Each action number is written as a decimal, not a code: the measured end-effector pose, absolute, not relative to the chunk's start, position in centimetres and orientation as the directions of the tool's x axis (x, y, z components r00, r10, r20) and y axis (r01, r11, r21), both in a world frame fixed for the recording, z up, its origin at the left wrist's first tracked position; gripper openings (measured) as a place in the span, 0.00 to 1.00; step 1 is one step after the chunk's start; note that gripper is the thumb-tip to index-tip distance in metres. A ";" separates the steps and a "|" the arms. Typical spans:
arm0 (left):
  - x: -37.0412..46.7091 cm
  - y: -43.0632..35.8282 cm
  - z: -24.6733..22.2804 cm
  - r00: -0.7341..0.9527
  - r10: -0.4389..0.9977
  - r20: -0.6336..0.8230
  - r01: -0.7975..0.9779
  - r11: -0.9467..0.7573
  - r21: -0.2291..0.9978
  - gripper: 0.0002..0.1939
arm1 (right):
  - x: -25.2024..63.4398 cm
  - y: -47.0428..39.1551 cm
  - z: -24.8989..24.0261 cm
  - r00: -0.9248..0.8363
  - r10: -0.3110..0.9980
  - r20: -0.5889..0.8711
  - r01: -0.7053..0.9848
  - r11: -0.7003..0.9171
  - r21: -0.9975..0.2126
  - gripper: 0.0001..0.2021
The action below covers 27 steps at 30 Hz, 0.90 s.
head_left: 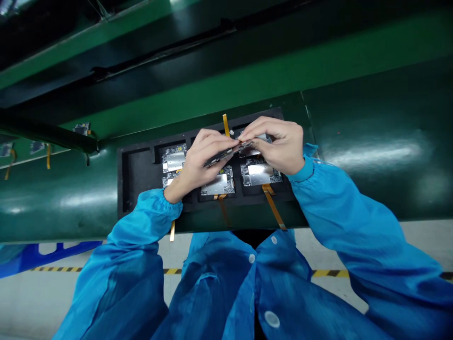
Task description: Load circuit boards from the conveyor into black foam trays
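My left hand grips a circuit board, tilted and seen nearly edge-on, above a black tray. My right hand has its thumb and fingers closed at the board's right end, the fingertips of both hands almost meeting. Whatever lies between the right fingertips is too small to make out. An orange ribbon cable sticks up just behind the hands. Under them, more circuit boards with silver shields lie in the tray, among them a front-right board and a front-middle board. My hands partly cover others.
The tray rests on a green bench, with ribbon cables hanging over its front edge. At far left, several boards lie behind a dark bar. A blue plastic object is below the bench.
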State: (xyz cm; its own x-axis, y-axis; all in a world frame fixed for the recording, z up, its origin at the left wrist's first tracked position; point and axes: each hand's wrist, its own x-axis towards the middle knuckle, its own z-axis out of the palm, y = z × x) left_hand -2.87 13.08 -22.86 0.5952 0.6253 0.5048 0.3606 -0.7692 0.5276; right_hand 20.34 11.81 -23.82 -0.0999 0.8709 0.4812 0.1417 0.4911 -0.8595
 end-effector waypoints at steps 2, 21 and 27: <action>-2.8 13.1 -22.9 0.571 0.641 0.513 0.326 -0.751 0.575 0.13 | 20.3 11.9 -23.7 -0.117 0.881 0.459 0.134 0.472 -0.871 0.14; -2.8 12.3 -23.6 0.326 0.933 0.154 0.187 -0.223 0.957 0.21 | 20.4 11.9 -23.5 -0.191 0.934 0.303 0.143 0.331 -0.933 0.25; -2.4 12.5 -23.4 0.383 0.909 0.163 0.177 -0.246 0.953 0.26 | 20.7 12.0 -23.3 -0.171 0.937 0.304 0.128 0.327 -0.936 0.24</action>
